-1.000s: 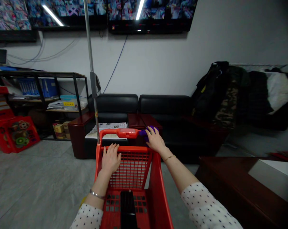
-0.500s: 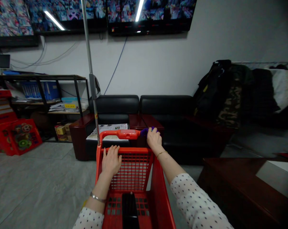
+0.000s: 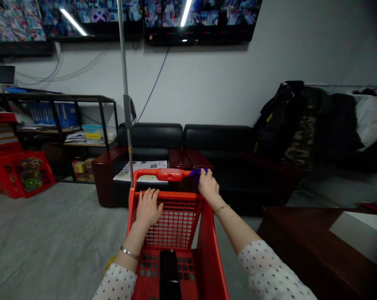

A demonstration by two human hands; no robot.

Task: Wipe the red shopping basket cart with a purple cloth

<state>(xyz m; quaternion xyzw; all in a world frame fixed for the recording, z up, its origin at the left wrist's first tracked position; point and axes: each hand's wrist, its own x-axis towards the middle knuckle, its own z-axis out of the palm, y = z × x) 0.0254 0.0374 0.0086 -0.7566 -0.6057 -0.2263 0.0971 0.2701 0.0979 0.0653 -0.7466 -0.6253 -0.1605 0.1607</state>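
In the head view a red plastic shopping cart [image 3: 211,250] stands before me, with a red handle [image 3: 169,174] across its far end. My right hand [image 3: 209,186] is closed around a purple cloth [image 3: 195,173], pressed against the handle's right end. Below the handle, my left hand [image 3: 148,208] lies on the basket's upper rim, fingers stretched over it and thumb apart. A long black object [image 3: 169,273] lies on the cart's gridded bottom; its kind is unclear. At the handle's left corner rises a metal pole [image 3: 124,71] with a grey fitting.
Black sofas [image 3: 219,139] with dark red wooden arms stand behind the cart, with newspapers [image 3: 144,168] on one seat. Left are a shelf [image 3: 91,98] and red boxes [image 3: 30,173]. A wooden table [image 3: 303,237] stands at right, below hanging coats [image 3: 300,121]. Screens [image 3: 200,33] hang above.
My right hand has slid slightly right along the handle with the purple cloth. My left hand stays on the rim. The view has shifted a little.
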